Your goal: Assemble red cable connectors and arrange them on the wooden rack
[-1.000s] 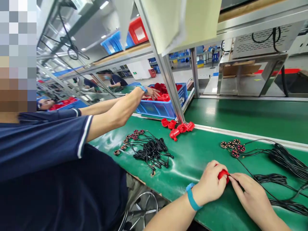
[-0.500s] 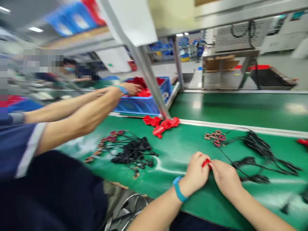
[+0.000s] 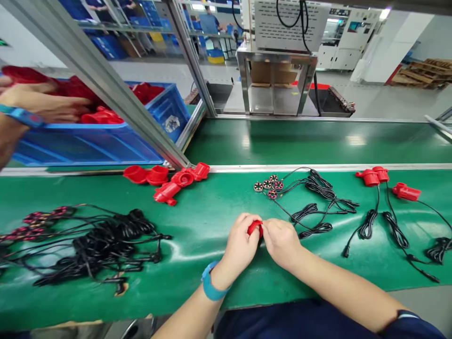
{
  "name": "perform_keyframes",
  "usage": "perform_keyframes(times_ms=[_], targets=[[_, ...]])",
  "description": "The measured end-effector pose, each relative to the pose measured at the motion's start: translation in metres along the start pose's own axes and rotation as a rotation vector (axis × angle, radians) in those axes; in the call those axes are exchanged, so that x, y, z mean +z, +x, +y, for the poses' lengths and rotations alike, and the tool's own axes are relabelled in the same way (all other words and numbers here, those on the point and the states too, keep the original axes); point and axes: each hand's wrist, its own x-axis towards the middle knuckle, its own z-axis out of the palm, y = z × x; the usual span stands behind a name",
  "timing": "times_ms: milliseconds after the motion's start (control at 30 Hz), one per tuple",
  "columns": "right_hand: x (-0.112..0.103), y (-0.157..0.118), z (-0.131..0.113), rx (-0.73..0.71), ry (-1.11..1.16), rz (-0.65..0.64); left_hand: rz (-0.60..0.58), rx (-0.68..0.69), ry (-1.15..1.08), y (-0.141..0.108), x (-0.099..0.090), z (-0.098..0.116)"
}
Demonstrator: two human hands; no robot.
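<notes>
My left hand (image 3: 241, 245) and my right hand (image 3: 280, 242) meet over the green mat (image 3: 212, 221), both pinched on a small red plastic housing (image 3: 254, 227). A thin black wire (image 3: 286, 213) runs from it toward a cluster of small round coil parts (image 3: 268, 186). I wear a blue wristband (image 3: 211, 286) on the left wrist. Several empty red housings (image 3: 165, 181) lie up and to the left, by the mat's far edge.
A tangle of black cables with coil parts (image 3: 99, 242) lies at left. Finished red housings with cables (image 3: 374, 177) lie at right. A co-worker's hand (image 3: 38, 106) reaches into a blue bin (image 3: 106, 141) of red parts. A slanted metal post (image 3: 106, 84) stands between.
The view has swung right and down, so the co-worker is mostly out of frame and the finished pieces at right appear. My hands stay together on the red housing.
</notes>
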Motion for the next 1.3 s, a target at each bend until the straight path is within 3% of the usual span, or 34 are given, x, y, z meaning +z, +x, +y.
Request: perform_keyframes(times_ms=[300, 600, 867, 1167, 1300], targets=[[0.004, -0.001, 0.003, -0.002, 0.028, 0.009, 0.038, -0.009, -0.028, 0.001, 0.004, -0.005], [0.001, -0.005, 0.004, 0.231, 0.195, -0.008, 0.12, 0.063, 0.029, -0.009, 0.011, -0.006], [0.009, 0.0, 0.002, 0.277, 0.264, 0.04, 0.118, 0.058, 0.009, -0.009, 0.009, -0.004], [0.009, 0.009, 0.007, 0.297, 0.259, -0.062, 0.013, -0.055, -0.083, 0.003, -0.003, -0.007], [-0.005, 0.012, 0.009, 0.21, 0.351, -0.098, -0.254, -0.225, -0.346, 0.006, -0.019, -0.002]])
